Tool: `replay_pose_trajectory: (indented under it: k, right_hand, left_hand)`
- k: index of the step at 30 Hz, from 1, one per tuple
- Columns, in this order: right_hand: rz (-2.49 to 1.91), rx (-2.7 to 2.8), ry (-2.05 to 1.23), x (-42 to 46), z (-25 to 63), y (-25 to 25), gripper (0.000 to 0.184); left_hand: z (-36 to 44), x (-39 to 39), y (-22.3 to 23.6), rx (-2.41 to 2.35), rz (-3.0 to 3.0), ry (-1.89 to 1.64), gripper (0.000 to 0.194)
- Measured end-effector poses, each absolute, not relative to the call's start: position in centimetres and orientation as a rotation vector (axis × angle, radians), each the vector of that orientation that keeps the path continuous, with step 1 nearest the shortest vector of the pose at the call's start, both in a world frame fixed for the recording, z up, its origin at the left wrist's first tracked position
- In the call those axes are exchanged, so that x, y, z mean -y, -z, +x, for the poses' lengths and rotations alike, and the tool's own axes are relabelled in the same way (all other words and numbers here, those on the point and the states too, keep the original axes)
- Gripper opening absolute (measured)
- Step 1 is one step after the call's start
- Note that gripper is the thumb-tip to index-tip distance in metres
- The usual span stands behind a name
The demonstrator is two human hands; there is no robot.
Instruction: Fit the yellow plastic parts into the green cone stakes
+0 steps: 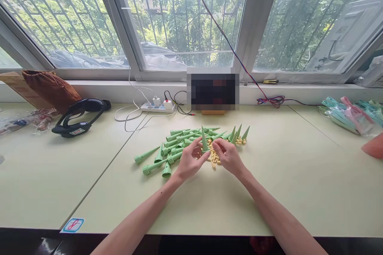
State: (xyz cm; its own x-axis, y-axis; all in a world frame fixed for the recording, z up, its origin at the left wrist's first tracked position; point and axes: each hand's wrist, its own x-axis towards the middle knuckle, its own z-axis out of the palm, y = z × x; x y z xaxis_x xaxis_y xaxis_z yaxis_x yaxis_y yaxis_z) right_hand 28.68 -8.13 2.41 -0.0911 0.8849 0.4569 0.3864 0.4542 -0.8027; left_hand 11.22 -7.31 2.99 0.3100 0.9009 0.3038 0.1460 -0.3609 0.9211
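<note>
My left hand (189, 162) is closed around a green plastic cone-shaped spike (204, 140), its tip pointing up. Close by on the right, my right hand (230, 158) has thumb and fingers pinched together; whatever is between them is too small or hidden to make out. Small yellow plastic pieces (214, 159) lie in a heap between and under the hands. Several more green spikes (155, 165) lie piled to the left and behind, with wide ribbed ends. On the right, a few green cones (245, 133) stand upright with yellow pieces at their bases.
On the pale table (119, 191) are a black headset (79, 117) and a brown pouch (49, 87) at left. A power strip (158, 106) with cables and a blurred dark screen (213, 91) stand at the back. Bagged pastel items (350, 113) lie far right.
</note>
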Motion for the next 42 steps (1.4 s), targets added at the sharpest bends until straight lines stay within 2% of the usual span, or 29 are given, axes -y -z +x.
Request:
replay_pose_trajectory:
  k: [2,8,18,25,32,39,42]
  right_hand:
    - [-1.074,1.671,-0.623,8.3,28.7,-2.6,0.022]
    - [-1.009,1.694,-0.611,8.4,28.8,-2.7,0.017]
    - [-0.991,1.715,-0.552,8.0,29.1,-2.4,0.011]
    - [-1.017,1.728,-0.52,7.8,29.4,-2.0,0.015]
    - [-1.066,1.778,-0.465,8.0,29.3,-2.4,0.024]
    - [-1.129,1.816,-0.444,8.2,29.1,-2.4,0.046]
    - [-1.142,1.81,-0.469,8.1,29.0,-2.1,0.049]
  left_hand:
    - [11.2,7.3,-3.2,-0.945,1.65,-1.119,0.054]
    - [11.3,7.1,-3.3,-0.905,1.479,-1.12,0.055]
    - [11.0,7.2,-3.2,-0.9,1.613,-1.061,0.052]
    - [10.9,6.8,-2.3,-0.913,1.693,-1.041,0.055]
    - [10.8,6.6,-1.9,-0.858,1.801,-1.061,0.047]
    - [10.7,6.4,-1.2,-0.856,1.883,-1.066,0.045]
    - [10.8,6.5,-1.3,-0.864,1.883,-1.083,0.044]
